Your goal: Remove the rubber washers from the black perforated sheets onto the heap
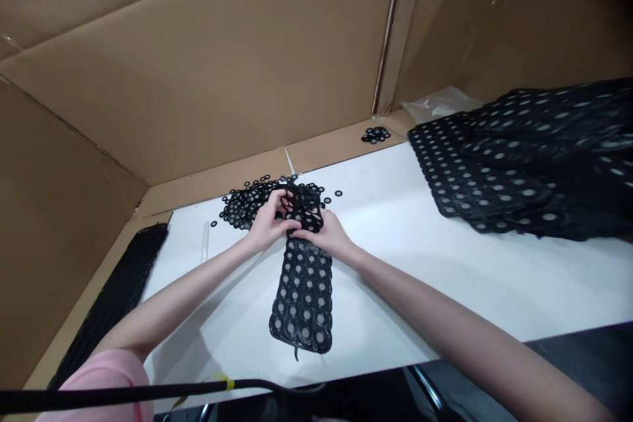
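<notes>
A narrow black rubber sheet (301, 297) with rows of moulded rings, pale at their centres, hangs toward me over the white tabletop. My left hand (271, 223) has its thumb and fingers curled around the sheet's far end, on the left side. On the opposite edge, my right hand (329, 234) grips the same part, its thumb on top and its fingers mostly hidden behind. Between the hands the rubber looks bent and partly torn into loops. Just beyond lies a pile of loose black rings (240, 206), with a few scattered around it.
At right, a large stack of black ring sheets (524, 165) covers the table corner, a clear plastic bag (440, 103) behind it. A small ring cluster (376, 135) lies on cardboard. Black strips (116, 297) lie left. Cardboard walls (247, 72) enclose the table; a black cable (173, 391) crosses in front.
</notes>
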### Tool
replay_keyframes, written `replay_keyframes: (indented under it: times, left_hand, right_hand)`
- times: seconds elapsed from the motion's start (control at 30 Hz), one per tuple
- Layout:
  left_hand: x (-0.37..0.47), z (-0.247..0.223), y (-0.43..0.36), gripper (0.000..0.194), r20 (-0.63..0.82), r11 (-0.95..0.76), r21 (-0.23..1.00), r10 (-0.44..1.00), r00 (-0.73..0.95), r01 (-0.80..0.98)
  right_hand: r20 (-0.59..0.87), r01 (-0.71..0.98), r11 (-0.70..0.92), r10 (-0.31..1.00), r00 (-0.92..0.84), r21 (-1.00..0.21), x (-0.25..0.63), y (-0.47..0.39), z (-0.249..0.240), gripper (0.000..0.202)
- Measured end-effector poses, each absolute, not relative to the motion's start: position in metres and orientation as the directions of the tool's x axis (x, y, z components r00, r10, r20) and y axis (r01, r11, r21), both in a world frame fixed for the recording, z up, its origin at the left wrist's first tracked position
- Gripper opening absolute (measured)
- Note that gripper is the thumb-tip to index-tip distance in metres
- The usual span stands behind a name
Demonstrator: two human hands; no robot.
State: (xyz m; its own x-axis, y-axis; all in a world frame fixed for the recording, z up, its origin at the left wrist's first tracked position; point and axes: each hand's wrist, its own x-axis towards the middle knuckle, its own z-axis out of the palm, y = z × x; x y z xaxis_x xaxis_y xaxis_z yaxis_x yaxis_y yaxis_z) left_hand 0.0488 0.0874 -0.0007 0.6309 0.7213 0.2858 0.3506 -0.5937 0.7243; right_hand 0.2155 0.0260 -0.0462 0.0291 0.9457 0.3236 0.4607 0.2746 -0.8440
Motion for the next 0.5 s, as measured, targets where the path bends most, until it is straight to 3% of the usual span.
replay_keyframes:
  times: [0.1,0.17,0.27,0.37,0.5]
  left_hand:
    - [0.052,-0.005,0.087,0.047,0.544,-0.745,0.576,0.657,0.522,0.337]
    - [0.053,-0.005,0.086,0.032,0.579,-0.746,0.56,0.663,0.474,0.36]
    - [0.057,-0.005,0.086,0.015,0.474,-0.682,0.636,0.715,0.514,0.362]
    - [0.062,-0.006,0.087,0.015,0.365,-0.588,0.741,0.758,0.54,0.324]
    - [0.064,-0.011,0.098,0.017,0.174,-0.331,0.909,0.855,0.489,0.254]
  right_hand:
    - [0.275,0.325,0.248,0.961,0.039,-0.913,0.217,0.025,-0.046,0.025]
    - [0.243,0.227,0.23,0.97,0.03,-0.946,0.216,0.024,-0.046,0.028]
    - [0.22,0.114,0.217,0.975,0.015,-0.97,0.216,0.024,-0.047,0.032]
    - [0.229,0.108,0.227,0.973,0.005,-0.968,0.215,0.025,-0.048,0.028]
    - [0.215,0.137,0.214,0.977,-0.01,-0.967,0.217,0.025,-0.048,0.029]
